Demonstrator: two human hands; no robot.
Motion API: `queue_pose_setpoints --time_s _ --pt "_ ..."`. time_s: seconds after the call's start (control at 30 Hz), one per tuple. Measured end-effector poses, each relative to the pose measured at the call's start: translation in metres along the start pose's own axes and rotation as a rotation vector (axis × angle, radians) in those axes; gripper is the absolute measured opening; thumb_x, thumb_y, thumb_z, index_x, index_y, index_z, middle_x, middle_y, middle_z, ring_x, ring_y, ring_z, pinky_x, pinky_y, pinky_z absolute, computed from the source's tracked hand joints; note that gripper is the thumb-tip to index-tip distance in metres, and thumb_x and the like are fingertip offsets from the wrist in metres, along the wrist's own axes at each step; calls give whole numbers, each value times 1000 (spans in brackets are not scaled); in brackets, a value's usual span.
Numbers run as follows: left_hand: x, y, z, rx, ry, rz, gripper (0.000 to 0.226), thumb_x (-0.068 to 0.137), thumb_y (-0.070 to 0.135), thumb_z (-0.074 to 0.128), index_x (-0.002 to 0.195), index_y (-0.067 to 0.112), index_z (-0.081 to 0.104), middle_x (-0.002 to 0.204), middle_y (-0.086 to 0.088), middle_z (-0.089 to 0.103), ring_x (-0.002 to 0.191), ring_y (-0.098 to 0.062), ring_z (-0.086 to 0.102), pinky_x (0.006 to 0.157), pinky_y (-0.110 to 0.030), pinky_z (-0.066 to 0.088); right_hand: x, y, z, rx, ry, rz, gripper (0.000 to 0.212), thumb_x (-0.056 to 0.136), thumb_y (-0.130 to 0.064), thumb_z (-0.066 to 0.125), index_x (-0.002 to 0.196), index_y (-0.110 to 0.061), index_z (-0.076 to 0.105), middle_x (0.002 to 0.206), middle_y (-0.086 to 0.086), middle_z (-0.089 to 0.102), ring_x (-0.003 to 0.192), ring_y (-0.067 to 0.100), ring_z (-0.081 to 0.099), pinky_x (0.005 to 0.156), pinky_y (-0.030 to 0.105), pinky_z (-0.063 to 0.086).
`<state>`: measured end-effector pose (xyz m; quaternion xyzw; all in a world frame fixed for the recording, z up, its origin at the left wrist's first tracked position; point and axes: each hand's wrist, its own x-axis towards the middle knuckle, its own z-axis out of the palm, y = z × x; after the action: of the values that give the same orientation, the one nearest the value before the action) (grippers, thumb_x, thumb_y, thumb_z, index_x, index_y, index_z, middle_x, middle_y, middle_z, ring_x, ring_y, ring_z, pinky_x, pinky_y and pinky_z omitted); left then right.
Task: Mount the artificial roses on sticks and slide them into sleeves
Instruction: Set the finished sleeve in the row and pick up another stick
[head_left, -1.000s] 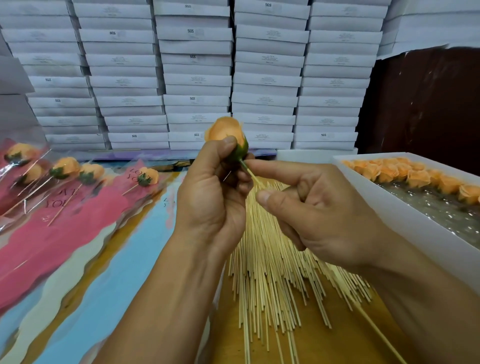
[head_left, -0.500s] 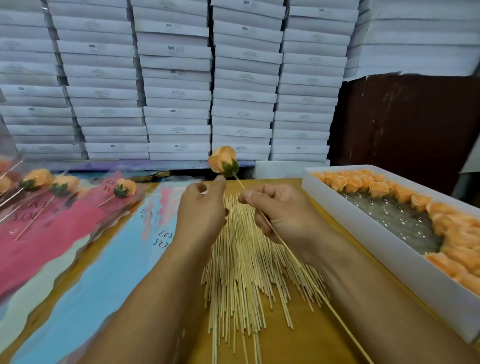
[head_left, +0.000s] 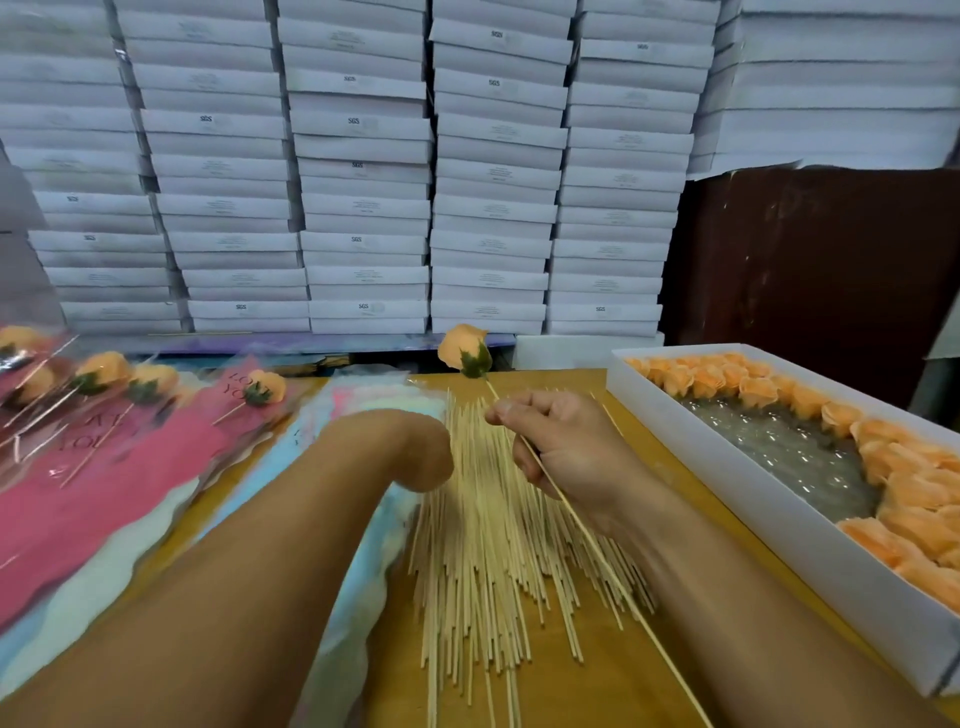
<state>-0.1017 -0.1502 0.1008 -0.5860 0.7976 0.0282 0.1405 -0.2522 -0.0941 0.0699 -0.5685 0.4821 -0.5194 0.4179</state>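
Rose (head_left: 464, 349) sits mounted above the right hand (head_left: 558, 447), which pinches its stick (head_left: 571, 519); a sleeve (head_left: 363, 410) should be opened by the left hand (head_left: 415, 457), grip unclear.

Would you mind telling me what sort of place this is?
Probably a small packing workshop: stacked white boxes along the wall, a tray of loose orange roses, and finished roses in sleeves.

Small packing workshop or stockroom, wall of stacked white flat boxes (head_left: 363, 171) across the top, wooden worktable (head_left: 613, 670) below, loose sticks (head_left: 483, 561) centre, tray of orange roses (head_left: 779, 525) right, printed sleeves (head_left: 104, 499) left
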Motion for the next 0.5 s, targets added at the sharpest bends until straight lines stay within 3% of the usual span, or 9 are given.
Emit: queue_pose_setpoints --time_s 0.13,0.17,0.23,0.27,0.3,0.37,0.5 --pt "10 -45 -11 -123 80 -94 28 102 15 42 119 4 62 108 -9 64 86 -20 63 51 -20 44 0 -1 -2 4 -13 17 18 103 -19 54 99 -10 70 47 -1 47 39 5 40 37 15 31" --pt "11 -59 -10 -155 112 -128 30 102 16 43 124 5 60 115 -11 64 98 -24 65 55 -22 47 1 0 -2 6 -16 23 19 103 -19 54 99 -10 70 47 -1 47 40 6 40 37 15 31" --pt "19 -90 -2 -120 113 -140 42 104 23 41 144 8 44 148 -14 46 133 -31 47 94 -35 49 2 0 -3 0 -15 31 19 103 -20 54 99 -10 70 47 -1 47 40 6 39 36 15 30" --pt "22 -104 6 -84 84 -113 55 105 31 40 155 12 27 161 -12 27 146 -30 30 114 -41 34 2 0 -3 -2 -14 35 19 103 -20 54 99 -10 70 47 -1 47 40 6 39 36 15 30" --pt "23 -114 14 -75 39 -87 65 106 40 39 159 17 10 167 -7 9 153 -27 12 122 -44 16 2 1 -4 -2 -13 36 19 103 -20 54 100 -11 70 47 -1 47 40 6 39 36 15 30" --pt "27 -130 29 -80 0 -46 75 103 56 32 159 23 -7 166 0 -11 153 -24 -10 123 -47 -2 3 1 -4 -5 -14 37 19 103 -21 54 100 -10 70 47 -1 47 39 6 39 36 14 31" --pt "35 -140 67 -104 90 13 81 96 71 20 158 29 -10 164 9 -19 150 -16 -21 122 -50 -4 3 1 -5 -17 -23 31 19 103 -22 54 101 -9 69 46 -1 47 38 5 40 36 13 32"
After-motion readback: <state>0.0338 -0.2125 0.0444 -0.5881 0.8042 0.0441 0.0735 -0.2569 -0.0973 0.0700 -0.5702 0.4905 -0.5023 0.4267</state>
